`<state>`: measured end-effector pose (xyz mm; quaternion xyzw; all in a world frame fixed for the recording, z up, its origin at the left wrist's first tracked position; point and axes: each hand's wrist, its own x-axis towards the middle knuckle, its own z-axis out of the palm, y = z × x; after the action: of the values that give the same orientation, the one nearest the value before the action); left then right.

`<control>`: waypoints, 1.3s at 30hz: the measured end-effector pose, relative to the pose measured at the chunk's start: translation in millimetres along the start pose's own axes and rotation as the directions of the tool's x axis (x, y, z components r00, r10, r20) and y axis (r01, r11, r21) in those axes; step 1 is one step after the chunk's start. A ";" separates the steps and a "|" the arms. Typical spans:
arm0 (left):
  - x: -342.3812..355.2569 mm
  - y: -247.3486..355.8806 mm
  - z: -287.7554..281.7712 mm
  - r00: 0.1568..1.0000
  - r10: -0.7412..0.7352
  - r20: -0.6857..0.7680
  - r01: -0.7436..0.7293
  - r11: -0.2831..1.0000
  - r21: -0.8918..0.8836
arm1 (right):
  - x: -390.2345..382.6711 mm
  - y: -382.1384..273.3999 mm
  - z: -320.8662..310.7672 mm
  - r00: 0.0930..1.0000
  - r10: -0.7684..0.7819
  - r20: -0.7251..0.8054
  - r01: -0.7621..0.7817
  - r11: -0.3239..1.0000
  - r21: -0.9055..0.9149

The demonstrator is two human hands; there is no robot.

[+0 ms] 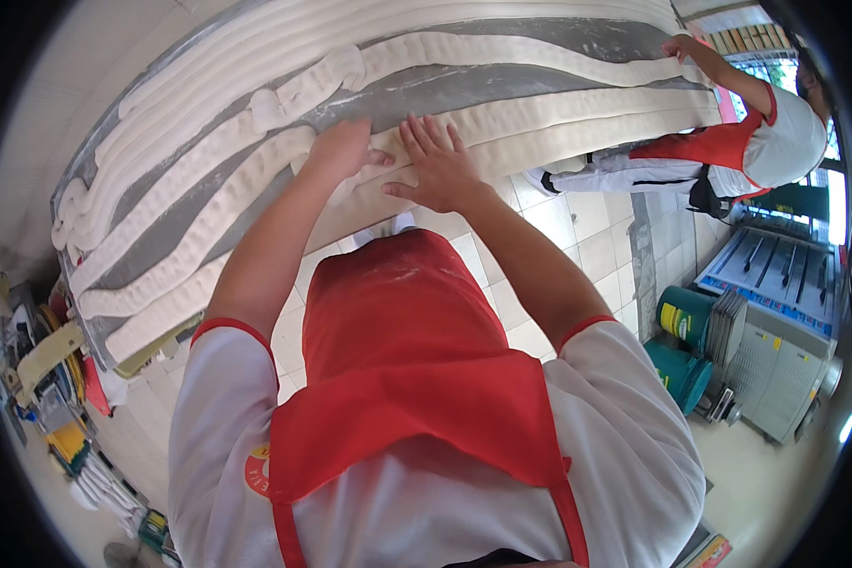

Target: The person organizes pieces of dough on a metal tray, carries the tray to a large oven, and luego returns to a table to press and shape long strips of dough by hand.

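The left hand (343, 150) is curling onto the nearest dough rope (502, 142), gripping nothing. The right hand (437, 168) is pressing flat, fingers spread, rolling it evenly along the floured table (502, 80)

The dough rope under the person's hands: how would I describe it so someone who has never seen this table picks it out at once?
Start at the long grey floured table covered with parallel white dough ropes. The dough rope in question is the one nearest the table's front edge, closest to the red apron. Unlike its neighbours, it has both the left hand and right hand pressed flat on it.
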<state>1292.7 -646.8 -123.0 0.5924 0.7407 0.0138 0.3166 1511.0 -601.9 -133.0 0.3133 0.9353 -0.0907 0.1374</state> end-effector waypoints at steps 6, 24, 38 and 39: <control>-50.3 -22.9 -9.7 0.892 0.107 -0.439 -0.151 0.986 -0.065 | 3.8 -15.7 -2.8 0.998 -0.066 -0.018 0.067 0.995 0.080; -210.2 -248.3 -52.4 0.833 -0.242 -0.497 0.044 0.926 -0.376 | 148.1 -129.5 -40.9 0.956 -0.042 0.290 -0.214 0.575 0.790; -157.9 -196.7 16.5 0.951 0.003 -0.309 -0.029 0.996 -0.079 | 104.0 -143.1 -45.7 0.982 -0.106 0.159 0.080 0.983 0.167; -149.5 -195.0 15.9 0.970 0.014 -0.241 -0.048 0.989 -0.137 | 101.2 -141.5 -41.2 0.986 -0.126 0.107 0.106 0.979 0.177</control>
<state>1145.6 -843.0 -145.1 0.5739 0.7613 0.1428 0.2659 1338.9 -645.9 -113.9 0.2627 0.9310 -0.1967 0.1596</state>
